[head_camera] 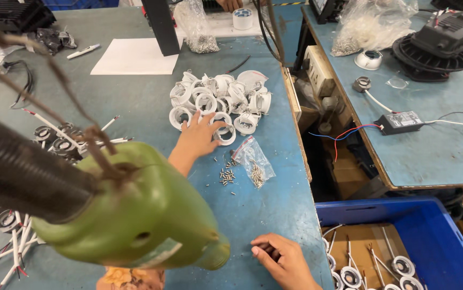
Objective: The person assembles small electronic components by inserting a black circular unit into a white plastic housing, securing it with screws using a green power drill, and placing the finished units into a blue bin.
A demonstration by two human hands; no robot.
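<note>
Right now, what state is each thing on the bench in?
Left hand: open, fingers on a white ring.
Right hand: curled, resting on the table.
White rings: heaped in a pile.
Small bag: open, lying flat.
Screws: loose, scattered.
Green tool: hanging, unheld.

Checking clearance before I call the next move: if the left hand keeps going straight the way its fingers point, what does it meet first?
The left hand points up-table at the pile of white ring housings. Its fingertips already seem to touch the nearest ring, so that comes first.
</note>
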